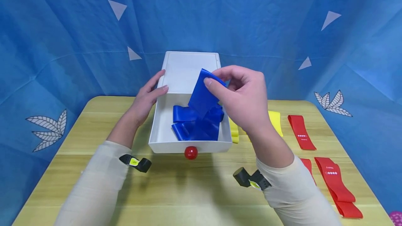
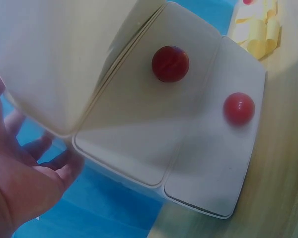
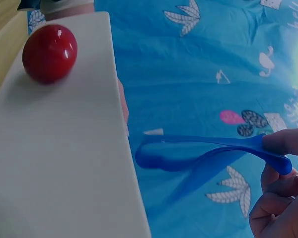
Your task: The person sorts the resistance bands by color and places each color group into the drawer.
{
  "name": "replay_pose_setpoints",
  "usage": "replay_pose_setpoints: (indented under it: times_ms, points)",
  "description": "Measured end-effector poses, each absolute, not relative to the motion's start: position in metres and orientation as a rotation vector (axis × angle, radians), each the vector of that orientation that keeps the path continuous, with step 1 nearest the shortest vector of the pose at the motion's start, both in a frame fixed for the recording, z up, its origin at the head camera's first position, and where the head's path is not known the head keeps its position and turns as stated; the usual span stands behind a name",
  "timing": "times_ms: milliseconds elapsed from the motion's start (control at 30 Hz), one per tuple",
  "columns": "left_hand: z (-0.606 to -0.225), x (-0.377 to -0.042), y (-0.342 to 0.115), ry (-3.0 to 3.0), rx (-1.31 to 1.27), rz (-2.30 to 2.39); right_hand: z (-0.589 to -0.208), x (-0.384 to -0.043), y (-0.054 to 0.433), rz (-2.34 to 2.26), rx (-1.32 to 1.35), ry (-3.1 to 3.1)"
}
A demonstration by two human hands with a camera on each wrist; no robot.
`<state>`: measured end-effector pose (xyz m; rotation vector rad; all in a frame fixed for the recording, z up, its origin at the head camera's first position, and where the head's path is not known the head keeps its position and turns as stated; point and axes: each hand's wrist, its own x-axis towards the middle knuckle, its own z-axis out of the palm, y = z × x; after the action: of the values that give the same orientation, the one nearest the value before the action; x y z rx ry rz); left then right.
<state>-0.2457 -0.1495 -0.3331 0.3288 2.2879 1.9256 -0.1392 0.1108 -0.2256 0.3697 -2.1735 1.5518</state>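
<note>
A white drawer cabinet stands on the table with its top drawer pulled out, a red ball knob on the front. Inside the drawer lie folded blue resistance bands. Above them, my right hand pinches a blue resistance band between thumb and fingers. The right wrist view shows this band looped and hanging from the fingertips. My left hand rests against the cabinet's left side, thumb at its top edge and fingers extended.
Lower drawer fronts with red knobs appear in the left wrist view. Right of the cabinet lie yellow bands. Red bands with white print lie farther right on the wooden table. A blue patterned curtain hangs behind.
</note>
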Motion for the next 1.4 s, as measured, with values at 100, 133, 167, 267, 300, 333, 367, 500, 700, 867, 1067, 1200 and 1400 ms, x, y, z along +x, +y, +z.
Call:
replay_pose_setpoints:
  times_ms: [100,133,167,267,300,333,367,500,700,867,1067,1200,1400]
  points:
    - [-0.334,-0.246,-0.15,2.285,0.33,1.934,-0.226,-0.139,0.102,1.561,0.407,-2.186]
    - [-0.334,-0.246,-0.15,2.284,0.332,1.935,-0.227,-0.139,0.098,1.565,0.424,-2.186]
    - [-0.334,-0.246,-0.15,2.284,0.332,1.939,-0.228,-0.139,0.095,1.57,0.451,-2.185]
    - [-0.334,-0.247,-0.151,2.296,0.331,1.925,-0.231,-0.138,0.084,1.596,0.556,-2.175]
    - [-0.334,-0.247,-0.151,2.306,0.329,1.912,-0.233,-0.138,0.081,1.609,0.593,-2.171]
    - [-0.334,-0.247,-0.151,2.316,0.328,1.9,-0.234,-0.137,0.077,1.628,0.625,-2.17]
    - [-0.334,-0.247,-0.151,2.324,0.328,1.891,-0.236,-0.136,0.074,1.641,0.652,-2.174]
    - [-0.334,-0.247,-0.151,2.332,0.331,1.882,-0.243,-0.136,0.065,1.692,0.669,-2.22]
    - [-0.335,-0.246,-0.151,2.306,0.333,1.919,-0.257,-0.145,0.064,1.618,0.506,-2.404]
    - [-0.335,-0.246,-0.151,2.297,0.335,1.931,-0.266,-0.154,0.073,1.467,0.336,-2.557]
    - [-0.334,-0.246,-0.151,2.296,0.341,1.928,-0.272,-0.158,0.085,1.297,0.217,-2.652]
    - [-0.334,-0.247,-0.151,2.305,0.34,1.923,-0.276,-0.161,0.092,1.214,0.177,-2.684]
    - [-0.334,-0.246,-0.151,2.308,0.332,1.928,-0.281,-0.164,0.101,1.12,0.129,-2.697]
